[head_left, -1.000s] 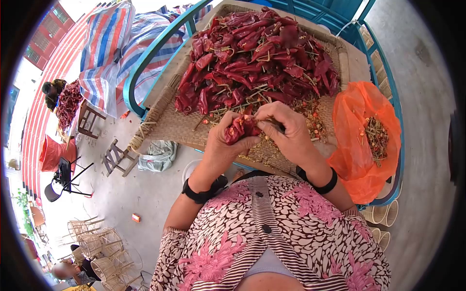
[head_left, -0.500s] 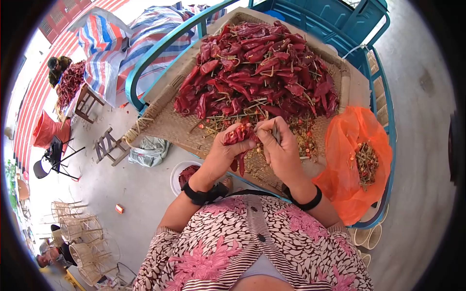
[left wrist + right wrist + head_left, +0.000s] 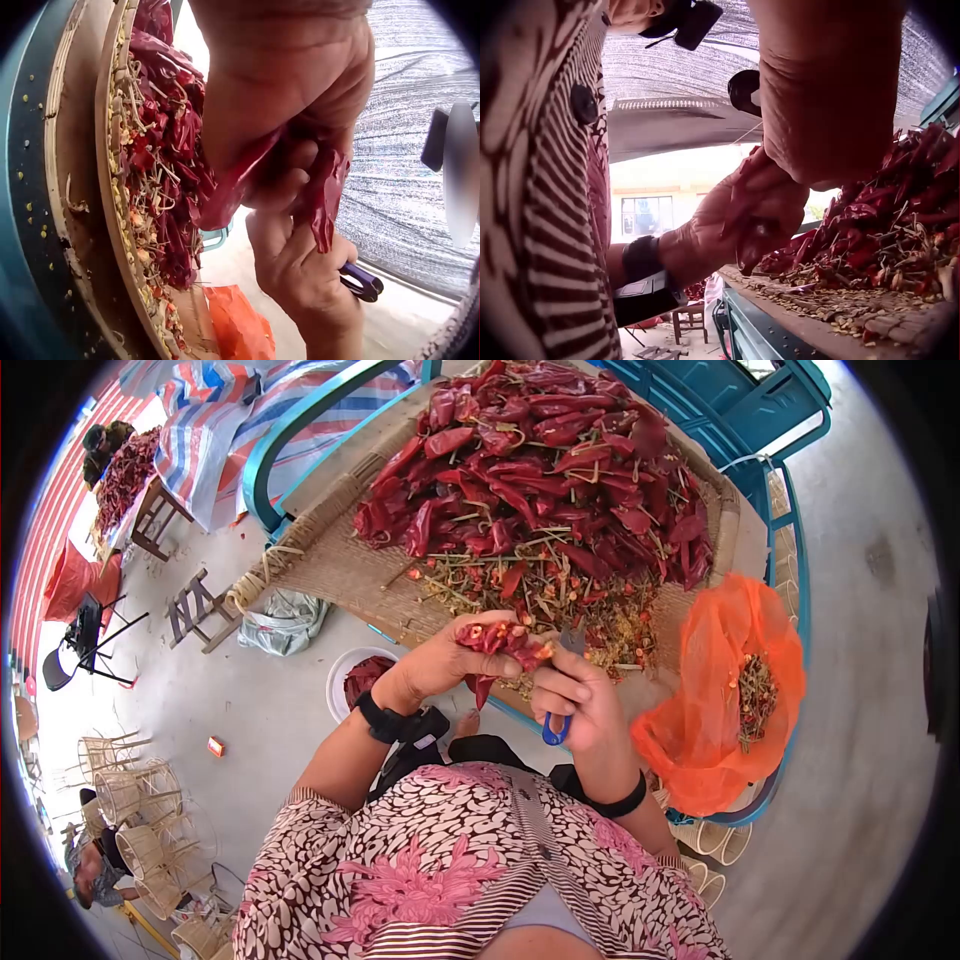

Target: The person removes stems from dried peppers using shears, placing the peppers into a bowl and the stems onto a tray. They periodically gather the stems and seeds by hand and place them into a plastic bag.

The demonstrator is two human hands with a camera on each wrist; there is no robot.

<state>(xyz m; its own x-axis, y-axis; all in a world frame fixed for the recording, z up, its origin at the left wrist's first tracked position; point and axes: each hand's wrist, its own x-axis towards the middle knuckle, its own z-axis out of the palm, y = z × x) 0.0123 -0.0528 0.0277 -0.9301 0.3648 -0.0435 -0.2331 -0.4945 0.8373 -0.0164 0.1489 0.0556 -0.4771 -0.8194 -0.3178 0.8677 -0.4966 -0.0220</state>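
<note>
My left hand (image 3: 435, 660) grips a bunch of dried red chili peppers (image 3: 500, 638), their cut-looking, seedy ends upward. Beneath that hand, loose pepper tips (image 3: 330, 199) hang down in the left wrist view. In my right hand (image 3: 585, 695) is a small blade tool with a blue looped handle (image 3: 556, 732); its grey blade points up beside the peppers, and the right fingertips are close against the bunch. A big heap of dried red peppers (image 3: 540, 470) lies beyond both hands on a woven tray (image 3: 345, 575), with stems and seeds (image 3: 580, 600) strewn along its near side.
At the right, an orange mesh bag (image 3: 690, 730) holds stem scraps. A white bucket (image 3: 338, 695) with red peppers stands below the tray at left. The blue cart rail (image 3: 262, 480) curves round the tray's left side. Stools, striped sheeting and other people are farther left.
The right hand has turned, bringing the blue handle into view below its fingers. The left hand still holds the peppers. The head view has shifted, showing the white bucket.
</note>
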